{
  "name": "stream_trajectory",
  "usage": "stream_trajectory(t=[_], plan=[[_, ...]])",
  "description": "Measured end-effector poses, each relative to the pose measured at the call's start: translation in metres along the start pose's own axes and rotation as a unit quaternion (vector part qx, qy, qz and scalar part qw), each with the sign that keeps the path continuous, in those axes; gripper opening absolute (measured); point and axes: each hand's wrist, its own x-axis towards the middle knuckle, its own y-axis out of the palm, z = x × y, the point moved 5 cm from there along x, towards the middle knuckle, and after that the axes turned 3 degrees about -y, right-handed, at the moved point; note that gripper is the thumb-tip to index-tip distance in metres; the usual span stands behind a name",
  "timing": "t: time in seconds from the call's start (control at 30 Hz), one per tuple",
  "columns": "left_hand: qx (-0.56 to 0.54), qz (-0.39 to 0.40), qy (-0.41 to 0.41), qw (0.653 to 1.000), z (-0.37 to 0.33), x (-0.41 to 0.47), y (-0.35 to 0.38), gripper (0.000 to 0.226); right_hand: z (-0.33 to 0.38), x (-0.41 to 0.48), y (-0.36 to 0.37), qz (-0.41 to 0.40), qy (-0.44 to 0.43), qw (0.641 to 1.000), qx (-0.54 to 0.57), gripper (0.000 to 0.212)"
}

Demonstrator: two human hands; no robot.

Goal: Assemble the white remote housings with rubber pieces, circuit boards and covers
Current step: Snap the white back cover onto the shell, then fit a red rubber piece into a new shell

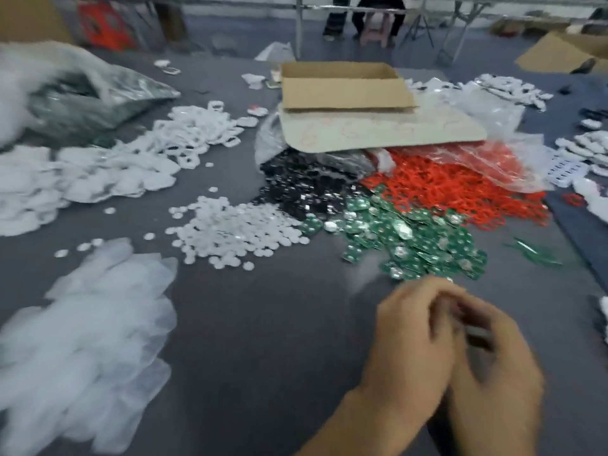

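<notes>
Left hand [414, 330] and right hand [496, 366] meet, fingers curled toward each other over something small and dark. Blur hides what it is and whether it is truly gripped. The circuit boards [414, 238] lie heaped just beyond the fingertips, left hand nearer; they are jumbled, with no shared long axis. Red rubber pieces [460, 189] sit farther beyond, rightward. Probable white housings [82, 172] lie well off left. A short forward reach seems likely.

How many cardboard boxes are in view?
2: an open box on the table behind the red pieces, another box beyond it, far right. Brown shape top left may be a third.
</notes>
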Motion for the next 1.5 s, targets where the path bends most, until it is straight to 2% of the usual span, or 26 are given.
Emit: stream_trajectory(t=[0.03,0.13,0.2,0.3,0.37,0.47,0.57,0.63,0.7,0.77,0.8,0.87,1.0,1.1,1.2,1.3,1.37,1.5], plan=[[0.031,-0.026,-0.012,0.999,0.007,0.009,-0.031,0.024,0.016,0.003,0.027,0.028,-0.011,0.999,0.021,0.023],[0.143,-0.086,-0.082,0.983,0.032,0.046,-0.124,0.023,0.073,0.014,0.127,0.164,-0.114,0.98,0.011,0.033],[0.215,-0.136,-0.134,0.958,0.052,0.074,-0.183,0.021,0.105,0.03,0.189,0.206,-0.158,0.966,-0.001,0.027],[0.308,-0.184,-0.179,0.916,0.088,0.125,-0.257,0.026,0.145,0.055,0.289,0.259,-0.215,0.94,-0.06,0.028],[0.35,-0.185,-0.213,0.893,0.117,0.164,-0.292,0.027,0.165,0.08,0.356,0.309,-0.226,0.914,-0.132,0.029],[0.424,-0.165,-0.258,0.852,0.155,0.215,-0.328,0.027,0.183,0.116,0.432,0.342,-0.231,0.892,-0.186,0.032],[0.515,-0.076,-0.283,0.805,0.188,0.245,-0.345,0.029,0.181,0.129,0.482,0.35,-0.252,0.863,-0.264,0.036],[0.532,-0.065,-0.294,0.791,0.203,0.253,-0.353,0.027,0.176,0.132,0.49,0.318,-0.229,0.884,-0.256,0.033],[0.492,-0.113,-0.274,0.818,0.205,0.253,-0.36,0.017,0.174,0.134,0.483,0.298,-0.183,0.921,-0.17,0.033],[0.376,-0.156,-0.233,0.883,0.193,0.243,-0.362,0.016,0.173,0.132,0.463,0.298,-0.123,0.947,-0.003,0.03],[0.298,-0.163,-0.221,0.914,0.182,0.234,-0.36,0.019,0.174,0.127,0.446,0.295,-0.1,0.947,0.073,0.032],[0.156,-0.166,-0.201,0.953,0.15,0.204,-0.353,0.024,0.177,0.112,0.401,0.294,-0.113,0.94,0.129,0.036],[0.053,-0.113,-0.154,0.98,0.087,0.116,-0.316,0.028,0.161,0.059,0.289,0.309,-0.092,0.913,0.249,0.026],[0.011,-0.099,-0.119,0.988,0.059,0.03,-0.262,0.036,0.125,0.005,0.203,0.271,-0.127,0.935,0.191,0.033],[0.052,-0.076,-0.099,0.991,0.051,-0.049,-0.206,0.036,0.087,-0.05,0.132,0.235,-0.199,0.946,0.098,0.051],[0.073,-0.029,-0.077,0.994,0.052,-0.105,-0.167,0.038,0.052,-0.086,0.093,0.212,-0.256,0.943,0.037,0.049],[0.102,-0.032,-0.036,0.994,0.047,-0.127,-0.153,0.03,0.038,-0.1,0.08,0.224,-0.254,0.941,0.027,0.049],[0.18,-0.026,0.008,0.983,0.037,-0.144,-0.143,0.013,0.028,-0.11,0.07,0.252,-0.2,0.947,0.025,0.062]])
